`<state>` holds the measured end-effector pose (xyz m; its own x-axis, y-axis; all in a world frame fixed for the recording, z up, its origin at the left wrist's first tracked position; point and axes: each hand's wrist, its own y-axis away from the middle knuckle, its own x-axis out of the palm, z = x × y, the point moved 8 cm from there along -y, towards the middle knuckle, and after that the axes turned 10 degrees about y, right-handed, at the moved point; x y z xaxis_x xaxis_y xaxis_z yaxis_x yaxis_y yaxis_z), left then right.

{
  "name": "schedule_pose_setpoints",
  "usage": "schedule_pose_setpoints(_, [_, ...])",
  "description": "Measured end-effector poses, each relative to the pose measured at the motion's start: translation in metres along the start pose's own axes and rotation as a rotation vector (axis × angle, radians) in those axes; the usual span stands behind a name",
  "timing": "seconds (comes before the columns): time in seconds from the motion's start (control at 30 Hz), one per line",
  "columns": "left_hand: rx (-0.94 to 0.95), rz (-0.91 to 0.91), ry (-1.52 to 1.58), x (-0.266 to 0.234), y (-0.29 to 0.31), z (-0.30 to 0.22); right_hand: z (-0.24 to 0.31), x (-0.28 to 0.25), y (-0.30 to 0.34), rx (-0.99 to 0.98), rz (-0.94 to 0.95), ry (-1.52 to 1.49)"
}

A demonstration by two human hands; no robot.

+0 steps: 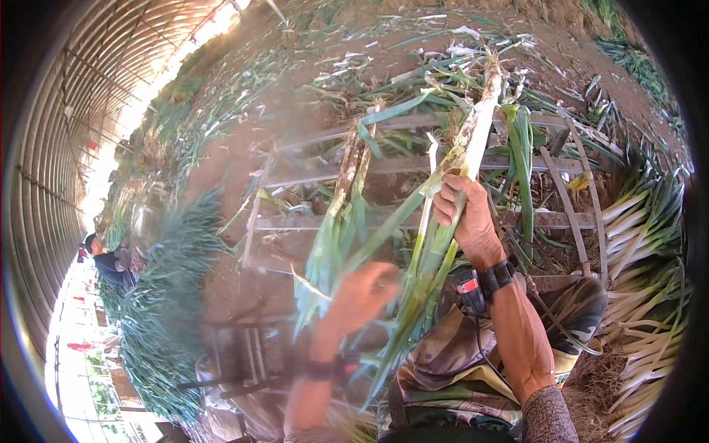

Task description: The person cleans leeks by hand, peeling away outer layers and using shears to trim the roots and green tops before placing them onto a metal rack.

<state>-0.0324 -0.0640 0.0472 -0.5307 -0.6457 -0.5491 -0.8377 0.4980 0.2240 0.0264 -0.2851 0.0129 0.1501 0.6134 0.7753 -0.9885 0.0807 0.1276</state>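
Note:
My right hand (469, 214) is closed around a long green onion (481, 125). Its white stalk and roots point up and away from me, and its green leaves trail down toward my lap. Smeared by motion, my left hand (365, 292) is beside those leaves, to the left of my right hand; its fingers are too blurred to read. Beyond it, more soil-stained green onions (347, 173) lie across a metal rack (399, 165). Loose green leaves (523, 173) hang over the rack's bars to the right of the held stalk.
Cleaned green onions (635, 258) lie stacked at my right, white ends inward. A large heap of untrimmed green onions (159, 317) stands at the left, with another person (114, 266) beside it. Peeled scraps litter the soil (310, 111) ahead. A ribbed tunnel wall (52, 125) curves along the far left.

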Motion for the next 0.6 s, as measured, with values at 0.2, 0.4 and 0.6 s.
schedule_pose_setpoints(0.2, [0.194,-0.137,-0.133,0.026,-0.005,-0.026,-0.007,0.004,0.000,-0.041,-0.101,0.082])
schedule_pose_setpoints(0.4, [0.295,-0.116,0.098,0.050,-0.051,-0.046,-0.005,0.008,0.007,-0.047,-0.029,0.111])
schedule_pose_setpoints(0.6, [-0.075,0.090,0.640,0.033,-0.069,-0.041,0.000,0.021,0.011,-0.046,0.344,0.784])
